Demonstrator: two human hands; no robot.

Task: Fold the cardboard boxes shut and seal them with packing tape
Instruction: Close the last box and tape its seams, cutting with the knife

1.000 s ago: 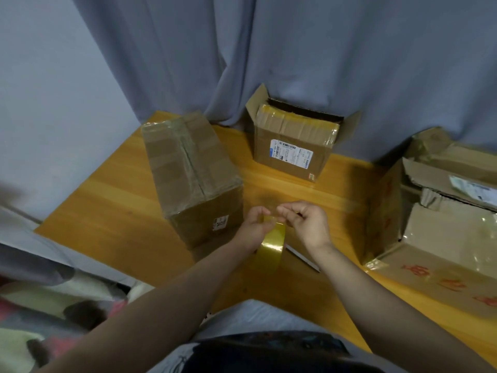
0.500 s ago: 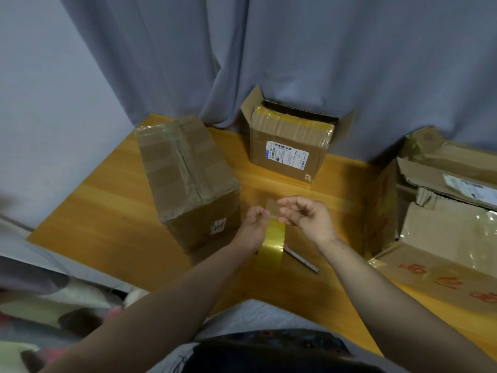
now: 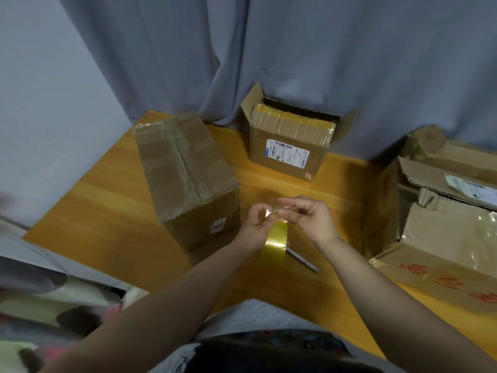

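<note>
So the packing tape roll (image 3: 274, 242) is this yellowish, shiny translucent thing, held upright on edge over the middle of the wooden table (image 3: 107, 211), catching a bright glare on its face; the left hand (image 3: 258, 224) is wrapped around its top left side, and the right hand (image 3: 309, 216) has thumb and forefinger pinched narrow on the loose clear end of the tape right at the top of the roll, other fingers curled; both hands nearly touch each other there.

Boxes: a sealed box (image 3: 185, 179) stands just left of the hands, its top already covered in clear tape, small white label on the near face; a far box (image 3: 290, 144) sits against the grey curtain (image 3: 295, 49) with side flaps still up and a shipping label on the front; a big box (image 3: 435, 224) with red print fills the right side, flaps loose and crumpled.

Room-wise it's kinda tight; the hands work in the open strip of table between the sealed box and the big one; a thin metal blade-like tool (image 3: 304, 258) lies flat just behind the roll; the near table edge is right at the person's lap.
</note>
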